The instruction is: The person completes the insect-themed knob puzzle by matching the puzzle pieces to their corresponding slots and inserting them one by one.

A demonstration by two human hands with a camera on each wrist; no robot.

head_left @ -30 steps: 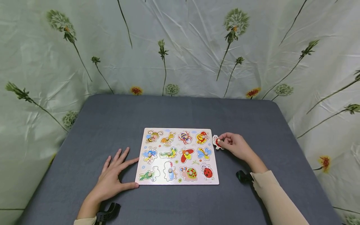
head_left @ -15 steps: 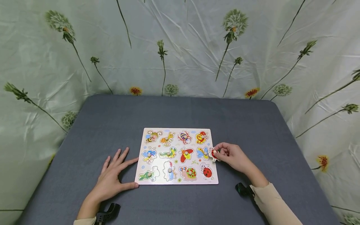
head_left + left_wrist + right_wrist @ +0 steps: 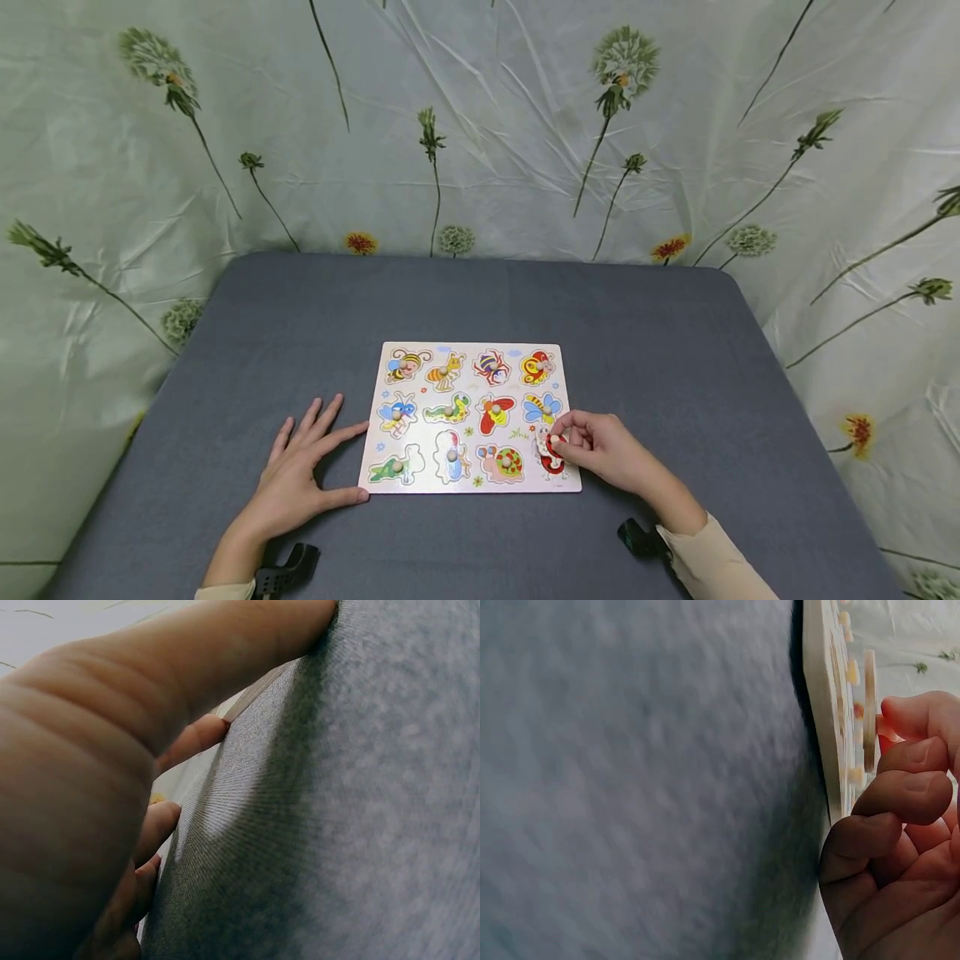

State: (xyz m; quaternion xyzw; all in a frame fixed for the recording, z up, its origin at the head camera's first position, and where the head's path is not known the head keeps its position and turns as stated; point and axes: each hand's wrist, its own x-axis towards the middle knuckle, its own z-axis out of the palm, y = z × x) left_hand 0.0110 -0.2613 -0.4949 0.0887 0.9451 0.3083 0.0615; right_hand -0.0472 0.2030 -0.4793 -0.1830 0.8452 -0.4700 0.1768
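Note:
A wooden insect peg puzzle board (image 3: 472, 385) lies flat on the table, with knobbed insect pieces in its slots. My right hand (image 3: 611, 454) pinches the knob of a ladybug puzzle piece (image 3: 544, 442) over the board's lower right corner, above the printed ladybug. In the right wrist view that ladybug piece (image 3: 869, 712) shows edge-on, raised a little off the board (image 3: 821, 697). My left hand (image 3: 300, 467) rests spread on the table, thumb and index fingertips at the board's left edge. In the left wrist view its thumb (image 3: 225, 652) reaches along the cloth.
The table (image 3: 480, 300) has a grey cloth cover. Behind it hangs a pale curtain (image 3: 510, 125) printed with dandelions. A black wrist strap device (image 3: 288, 569) sits at the left wrist and another (image 3: 641, 538) at the right.
My right hand has carried the ladybug piece from beside the board's right edge down and left, over the lower right corner. My left hand has stayed in place.

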